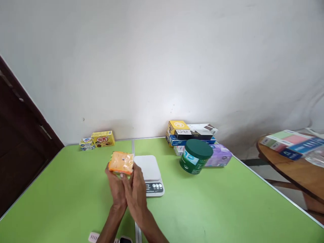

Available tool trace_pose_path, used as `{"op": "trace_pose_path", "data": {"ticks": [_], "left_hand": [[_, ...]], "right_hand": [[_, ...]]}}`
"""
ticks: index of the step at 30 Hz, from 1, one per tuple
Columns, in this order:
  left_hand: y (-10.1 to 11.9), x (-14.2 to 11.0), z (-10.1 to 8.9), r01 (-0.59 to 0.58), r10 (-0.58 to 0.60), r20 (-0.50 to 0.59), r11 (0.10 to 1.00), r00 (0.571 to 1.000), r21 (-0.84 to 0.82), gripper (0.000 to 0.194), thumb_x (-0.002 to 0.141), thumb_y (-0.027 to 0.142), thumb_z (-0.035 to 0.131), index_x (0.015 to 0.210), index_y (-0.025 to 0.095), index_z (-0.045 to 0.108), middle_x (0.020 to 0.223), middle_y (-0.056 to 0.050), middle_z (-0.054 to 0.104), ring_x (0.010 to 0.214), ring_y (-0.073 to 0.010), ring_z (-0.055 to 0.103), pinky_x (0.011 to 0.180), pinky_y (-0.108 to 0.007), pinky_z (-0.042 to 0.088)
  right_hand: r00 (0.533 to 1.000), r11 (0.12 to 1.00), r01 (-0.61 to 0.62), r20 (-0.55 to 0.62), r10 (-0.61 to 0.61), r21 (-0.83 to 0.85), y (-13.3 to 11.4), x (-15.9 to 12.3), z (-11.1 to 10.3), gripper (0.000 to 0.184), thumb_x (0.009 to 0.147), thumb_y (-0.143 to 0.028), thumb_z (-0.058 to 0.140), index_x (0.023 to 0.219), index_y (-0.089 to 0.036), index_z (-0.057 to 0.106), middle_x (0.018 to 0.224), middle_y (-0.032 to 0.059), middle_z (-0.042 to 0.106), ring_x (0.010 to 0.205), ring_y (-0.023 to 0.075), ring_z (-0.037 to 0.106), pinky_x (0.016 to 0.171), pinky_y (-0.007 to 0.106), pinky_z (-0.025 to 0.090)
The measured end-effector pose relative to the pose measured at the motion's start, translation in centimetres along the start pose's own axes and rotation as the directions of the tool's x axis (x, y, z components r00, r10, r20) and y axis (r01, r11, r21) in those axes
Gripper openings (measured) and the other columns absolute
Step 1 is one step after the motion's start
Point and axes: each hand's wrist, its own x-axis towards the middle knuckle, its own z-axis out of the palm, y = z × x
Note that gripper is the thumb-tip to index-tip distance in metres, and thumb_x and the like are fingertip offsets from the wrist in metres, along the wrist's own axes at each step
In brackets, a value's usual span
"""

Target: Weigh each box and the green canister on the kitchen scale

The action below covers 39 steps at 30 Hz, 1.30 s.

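My bare left grip (116, 190) and right grip (137, 193) touching side by side, fingers (136, 172) curled near twelve o'clock, left forearm (111, 221) slanting toward one, right forearm (152, 225) toward eleven

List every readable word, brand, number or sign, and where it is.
"泡芙": yellow box, back left.
"R", "O": black box in the stack; mark between them unclear.
Too small or blurred: scale panel, green tub, purple pack, small box beside the yellow one, carton on the round table.
Orange packet: none legible.
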Motion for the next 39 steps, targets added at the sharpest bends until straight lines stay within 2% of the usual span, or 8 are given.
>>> {"op": "trace_pose_path", "data": {"ticks": [2, 5, 8, 12, 18, 30, 35, 39], "left_hand": [[1.6, -1.2, 2.8, -0.054, 0.053, 0.08, 0.999, 0.995, 0.01, 0.061, 0.082, 0.047, 0.068, 0.131, 0.016, 0.045, 0.112, -0.017, 0.069, 0.09, -0.0254, 0.071, 0.079, -0.039, 0.06], [2.4, -2.8, 5.8, -0.147, 0.137, 0.215, 0.989, 0.967, 0.032, 0.071, 0.08, 0.045, 0.073, 0.136, 0.012, 0.043, 0.115, -0.018, 0.068, 0.095, -0.0273, 0.07, 0.084, -0.042, 0.06], [1.8, -3.6, 7.3, -0.167, 0.148, 0.286, 0.985, 0.947, 0.044, 0.07, 0.083, 0.044, 0.072, 0.138, 0.012, 0.042, 0.117, -0.018, 0.067, 0.097, -0.0278, 0.071, 0.084, -0.043, 0.06], [0.4, -3.4, 8.3, -0.189, 0.148, 0.324, 0.977, 0.935, 0.1, 0.069, 0.086, 0.047, 0.069, 0.141, 0.014, 0.043, 0.122, -0.019, 0.066, 0.108, -0.0314, 0.069, 0.09, -0.047, 0.059], [0.0, -3.0, 8.4, -0.241, 0.162, 0.351, 0.951, 0.922, 0.194, 0.065, 0.09, 0.05, 0.063, 0.139, 0.012, 0.043, 0.127, -0.021, 0.061, 0.117, -0.0346, 0.065, 0.097, -0.051, 0.056], [-1.0, -2.2, 7.4, -0.173, 0.063, 0.375, 0.948, 0.925, 0.266, 0.063, 0.087, 0.057, 0.06, 0.129, 0.013, 0.046, 0.114, -0.018, 0.064, 0.102, -0.0338, 0.068, 0.085, -0.05, 0.059], [-1.1, -2.3, 7.2, -0.195, 0.087, 0.391, 0.949, 0.916, 0.246, 0.063, 0.087, 0.054, 0.06, 0.133, 0.012, 0.046, 0.123, -0.02, 0.062, 0.113, -0.0356, 0.066, 0.094, -0.053, 0.057], [-1.3, -1.0, 6.1, -0.16, 0.045, 0.479, 0.966, 0.877, 0.202, 0.071, 0.087, 0.055, 0.063, 0.141, 0.013, 0.045, 0.136, -0.022, 0.061, 0.128, -0.0379, 0.061, 0.107, -0.059, 0.051]], "right_hand": [[0.999, 0.999, -0.011, -0.048, 0.009, -0.052, 1.2, 2.1, -2.8, 0.047, 0.102, -0.048, 0.057, 0.143, -0.025, 0.055, 0.136, 0.0132, 0.066, 0.124, 0.0296, 0.064, 0.105, 0.048, 0.054], [0.999, 0.997, -0.003, -0.036, 0.0, -0.083, 3.9, 4.2, -6.0, 0.047, 0.101, -0.05, 0.056, 0.14, -0.023, 0.058, 0.128, 0.0134, 0.069, 0.117, 0.0292, 0.067, 0.1, 0.047, 0.057], [0.999, 0.994, -0.011, -0.033, 0.007, -0.11, 6.2, 5.1, -7.9, 0.047, 0.101, -0.049, 0.056, 0.137, -0.02, 0.06, 0.124, 0.0144, 0.071, 0.113, 0.0293, 0.069, 0.098, 0.046, 0.057], [0.999, 0.993, -0.05, -0.014, 0.048, -0.106, 7.5, 5.6, -8.6, 0.042, 0.1, -0.043, 0.056, 0.134, -0.019, 0.062, 0.125, 0.014, 0.071, 0.114, 0.0286, 0.069, 0.099, 0.045, 0.057], [0.997, 0.993, -0.076, 0.024, 0.078, -0.088, 7.4, 5.9, -8.5, 0.035, 0.1, -0.042, 0.056, 0.127, -0.021, 0.066, 0.124, 0.0129, 0.071, 0.114, 0.0283, 0.068, 0.101, 0.045, 0.055], [0.998, 0.987, -0.065, 0.008, 0.067, -0.145, 8.0, 5.4, -7.6, 0.046, 0.098, -0.04, 0.06, 0.14, -0.02, 0.062, 0.122, 0.0123, 0.072, 0.112, 0.0284, 0.068, 0.1, 0.044, 0.056], [0.996, 0.984, -0.083, 0.023, 0.088, -0.159, 8.2, 5.4, -7.6, 0.05, 0.098, -0.041, 0.061, 0.141, -0.017, 0.061, 0.131, 0.0151, 0.07, 0.121, 0.0302, 0.066, 0.107, 0.047, 0.053], [0.994, 0.993, -0.083, 0.065, 0.088, -0.082, 8.4, 5.4, -8.7, 0.048, 0.097, -0.041, 0.063, 0.141, -0.021, 0.062, 0.129, 0.0122, 0.071, 0.119, 0.0276, 0.068, 0.104, 0.044, 0.055]]}}
